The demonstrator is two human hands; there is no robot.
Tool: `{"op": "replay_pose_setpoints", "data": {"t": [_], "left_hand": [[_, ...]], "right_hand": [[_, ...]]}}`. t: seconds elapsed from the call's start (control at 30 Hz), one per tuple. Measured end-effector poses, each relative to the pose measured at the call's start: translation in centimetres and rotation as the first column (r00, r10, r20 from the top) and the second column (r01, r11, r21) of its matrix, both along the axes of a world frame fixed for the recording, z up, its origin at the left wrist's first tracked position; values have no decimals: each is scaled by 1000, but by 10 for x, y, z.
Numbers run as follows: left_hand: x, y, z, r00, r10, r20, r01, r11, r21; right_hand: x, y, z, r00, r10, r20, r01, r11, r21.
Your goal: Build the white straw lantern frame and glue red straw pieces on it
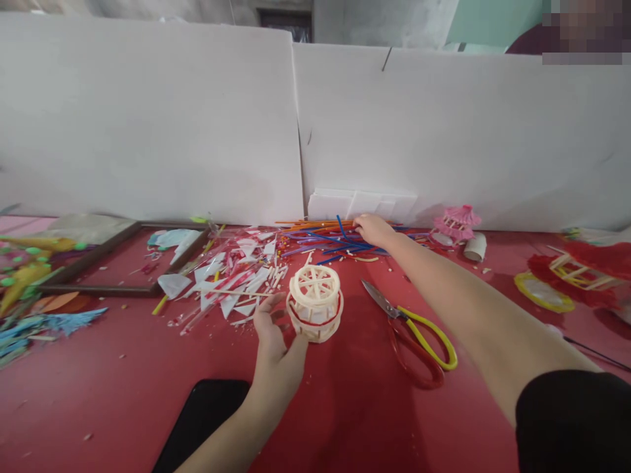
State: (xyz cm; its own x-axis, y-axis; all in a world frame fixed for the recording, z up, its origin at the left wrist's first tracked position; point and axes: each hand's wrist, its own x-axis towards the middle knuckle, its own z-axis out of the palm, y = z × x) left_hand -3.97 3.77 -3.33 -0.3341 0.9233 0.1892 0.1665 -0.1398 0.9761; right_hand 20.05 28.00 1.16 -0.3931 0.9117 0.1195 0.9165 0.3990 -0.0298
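My left hand (275,341) holds a small cream-coloured round frame (315,301) made of thin strips, with a red band near its base, resting on the red table (345,407). My right hand (373,230) reaches far forward onto a pile of blue, orange and purple sticks (328,240) at the foot of the white wall. Its fingers curl down onto the sticks; whether they grip one is hidden. Scissors (413,332) with yellow and red handles lie between my two arms.
White and red paper scraps (231,279) lie left of the frame. A dark wooden frame (98,259) and coloured paper pieces sit at far left. A pink lantern (456,223), a tape roll (476,247) and a red lantern (576,269) stand right. A black phone (204,420) lies near me.
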Motion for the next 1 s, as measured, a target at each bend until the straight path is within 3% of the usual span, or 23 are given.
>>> {"op": "replay_pose_setpoints", "data": {"t": [0.3, 0.47, 0.67, 0.87, 1.0], "left_hand": [[-3, 4, -4, 1000, -3, 9, 3, 1000, 20], [-4, 3, -3, 1000, 3, -13, -3, 1000, 11], [-7, 3, 0, 1000, 4, -30, -2, 999, 39], [-5, -2, 3, 999, -28, -36, 29, 999, 39], [-4, -4, 7, 998, -36, -49, 36, 999, 14]], "right_hand": [[8, -3, 19, 987, -60, -146, 73, 993, 88], [5, -8, 32, 960, -166, -226, 206, 964, 168], [13, -4, 35, 927, -336, -164, 343, 939, 14], [12, -6, 19, 984, -179, -23, 175, 977, -124], [6, -10, 17, 995, -99, 23, 101, 986, -134]]}}
